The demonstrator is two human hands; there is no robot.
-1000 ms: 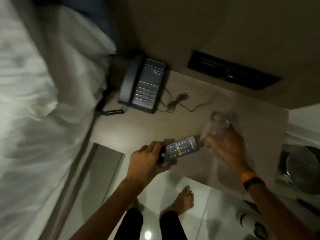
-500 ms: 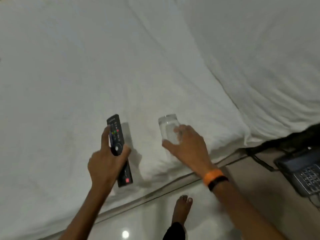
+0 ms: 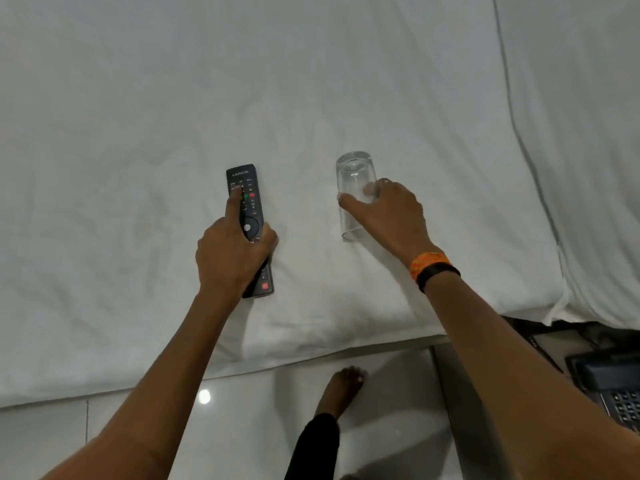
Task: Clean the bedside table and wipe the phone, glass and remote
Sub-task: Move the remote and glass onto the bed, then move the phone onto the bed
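Note:
A black remote (image 3: 246, 194) with coloured buttons lies flat on the white bed sheet (image 3: 138, 133). My left hand (image 3: 232, 252) is wrapped around its lower half, forefinger stretched along the buttons. To the right a clear glass (image 3: 354, 181) rests on the sheet with its base pointing away and its mouth toward me. My right hand (image 3: 389, 216) grips its side; the wrist wears an orange and a black band. The dark desk phone (image 3: 620, 393) shows at the bottom right corner on the bedside table (image 3: 568, 344), partly cut off by the frame and my forearm.
The bed fills the upper view, with a folded duvet edge (image 3: 540, 209) running down the right side. Glossy white floor tiles (image 3: 242, 427) lie below the mattress edge, where my bare foot (image 3: 341, 389) stands.
I lifted the remote and glass off the bedside table, turned left to the bed, and both now rest on the sheet, farther from the mattress edge than half a second ago.

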